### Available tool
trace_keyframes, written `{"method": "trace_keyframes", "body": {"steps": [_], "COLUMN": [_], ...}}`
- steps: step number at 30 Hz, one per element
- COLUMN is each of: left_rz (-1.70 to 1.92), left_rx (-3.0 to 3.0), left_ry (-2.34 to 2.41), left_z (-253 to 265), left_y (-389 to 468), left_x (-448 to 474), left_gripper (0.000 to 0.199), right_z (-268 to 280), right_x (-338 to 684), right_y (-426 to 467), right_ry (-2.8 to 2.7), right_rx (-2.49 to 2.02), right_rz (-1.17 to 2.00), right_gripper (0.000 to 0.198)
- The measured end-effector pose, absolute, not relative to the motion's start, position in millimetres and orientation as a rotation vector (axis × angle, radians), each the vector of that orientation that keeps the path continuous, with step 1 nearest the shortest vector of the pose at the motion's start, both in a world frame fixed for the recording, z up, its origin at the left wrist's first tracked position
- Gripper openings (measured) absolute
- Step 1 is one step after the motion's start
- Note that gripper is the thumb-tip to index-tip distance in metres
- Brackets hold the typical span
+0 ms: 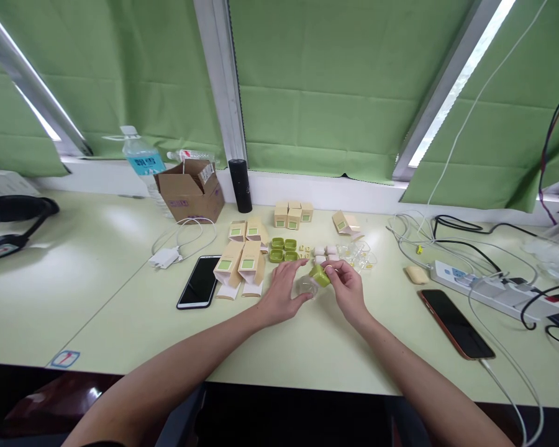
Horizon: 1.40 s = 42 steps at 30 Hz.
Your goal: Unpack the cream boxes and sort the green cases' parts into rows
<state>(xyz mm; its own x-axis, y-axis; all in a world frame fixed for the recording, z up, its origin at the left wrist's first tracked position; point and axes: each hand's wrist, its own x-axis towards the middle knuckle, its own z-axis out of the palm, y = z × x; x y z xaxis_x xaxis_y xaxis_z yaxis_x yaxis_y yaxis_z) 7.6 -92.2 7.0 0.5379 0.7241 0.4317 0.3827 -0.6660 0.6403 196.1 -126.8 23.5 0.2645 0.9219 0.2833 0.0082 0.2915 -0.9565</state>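
My right hand (pixel 349 292) pinches a small green square box (pixel 320 275) between thumb and fingers, tilted above the table. Just left of it, a clear plastic cover (pixel 307 286) is beside my left hand (pixel 282 292). The left hand is curved around that cover, thumb and fingers spread apart, the thumb close to its lower edge. Behind the hands stand several more green boxes (pixel 276 255), tiny yellow pieces (pixel 304 249) and white rounded pieces (pixel 331 250). More clear plastic covers (pixel 364 253) lie to the right, beyond my right hand.
Cream cartons (pixel 251 264) stand left, and small boxes (pixel 294 215) at the back. A phone (pixel 199 282), charger (pixel 166 257), brown carton (pixel 190 192) and black cylinder (pixel 240 186) are left. Right lie another phone (pixel 456 323), a power strip (pixel 484 290) and tangled cables.
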Motion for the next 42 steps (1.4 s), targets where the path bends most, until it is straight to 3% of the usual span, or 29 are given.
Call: {"method": "trace_keyframes", "body": {"steps": [5, 11, 13, 17, 20, 28, 34, 42], "left_rz": [1.105, 1.241, 1.321, 1.465, 1.502, 1.485, 1.458, 1.418], "left_rx": [2.482, 2.219, 1.992, 1.596, 1.459, 1.397, 1.414, 1.431], "left_ry": [0.692, 0.747, 0.849, 0.835, 0.770, 0.757, 0.757, 0.822], "left_z": [12.1, 7.4, 4.3, 0.2, -0.4, -1.7, -1.7, 0.3], "left_y": [-96.1, -95.9, -89.6, -72.6, -65.6, -71.5, -71.5, -72.6], "left_x": [3.7, 2.8, 2.5, 2.8, 3.5, 7.6, 8.5, 7.2], "left_gripper": [0.043, 0.033, 0.034, 0.038, 0.043, 0.044, 0.044, 0.047], "right_z": [18.8, 19.8, 20.3, 15.5, 8.5, 50.8, 97.4, 81.6], "right_x": [188.7, 188.1, 191.2, 194.5, 191.2, 223.8, 285.5, 299.3], "right_y": [-131.2, -138.0, -139.2, -139.8, -139.2, -112.5, -33.5, 12.5], "right_ry": [-1.203, -1.303, -1.439, -1.901, -2.124, -1.852, -1.847, -1.943], "right_rx": [-1.044, -1.002, -1.009, -1.109, -1.195, -1.198, -1.965, -2.252], "right_rz": [0.865, 0.878, 0.717, 0.105, -0.114, -0.035, 0.024, 0.094], "right_gripper": [0.032, 0.025, 0.019, 0.013, 0.009, 0.018, 0.025, 0.026]}}
